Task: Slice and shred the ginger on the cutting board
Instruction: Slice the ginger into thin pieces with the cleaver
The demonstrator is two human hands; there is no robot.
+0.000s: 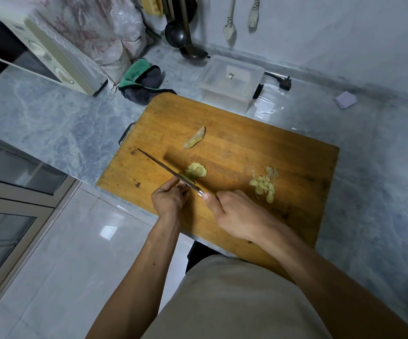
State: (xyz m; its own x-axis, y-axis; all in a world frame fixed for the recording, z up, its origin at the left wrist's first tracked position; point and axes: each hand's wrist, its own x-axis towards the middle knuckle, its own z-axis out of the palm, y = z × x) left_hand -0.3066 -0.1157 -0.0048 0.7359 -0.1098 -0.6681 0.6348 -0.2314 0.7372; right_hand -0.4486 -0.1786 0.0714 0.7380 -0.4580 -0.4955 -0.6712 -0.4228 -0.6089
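**Ginger on the board, knife over the slices**

Grey marble counter fills most of the view, w/ a cream microwave at the back left. Wooden cutting board lies in the middle, its near edge at the counter edge. Behind it stands a clear plastic box, and a green-grey cloth is near the board's far corner. Right hand is closed around the knife handle; blade points far-left, low over the board. Left hand, fingers curled, holds down a small stack of ginger slices right beside the blade. Shredded ginger pile is on the right part of the board. One ginger piece lies apart, further back.
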